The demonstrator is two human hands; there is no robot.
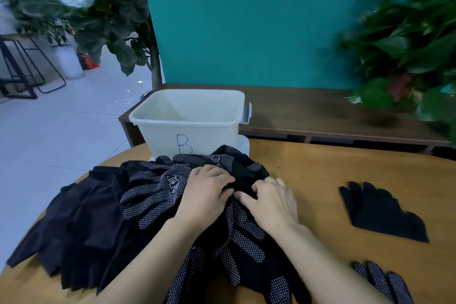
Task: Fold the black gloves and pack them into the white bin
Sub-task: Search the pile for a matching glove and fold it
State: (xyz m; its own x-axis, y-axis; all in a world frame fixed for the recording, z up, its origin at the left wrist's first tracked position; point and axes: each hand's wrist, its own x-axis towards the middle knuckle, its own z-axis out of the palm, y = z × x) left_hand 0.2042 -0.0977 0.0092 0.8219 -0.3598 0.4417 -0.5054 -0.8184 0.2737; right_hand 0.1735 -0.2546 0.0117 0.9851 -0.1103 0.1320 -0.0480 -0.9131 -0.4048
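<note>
Both hands pinch black gloves [153, 205] heaped on a wooden table [320, 180] before a teal wall [246, 20].

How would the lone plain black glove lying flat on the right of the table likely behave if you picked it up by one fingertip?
The plain black glove looks like thin knit fabric lying flat on the table, so it would probably hang limp and feel light. It shows no grip dots, unlike those in the pile, so it may slide easily on the smooth wood.

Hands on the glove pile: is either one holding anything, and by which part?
Both the left hand and right hand pinch black fabric atop the glove pile; which part of a glove cannot be told.
</note>
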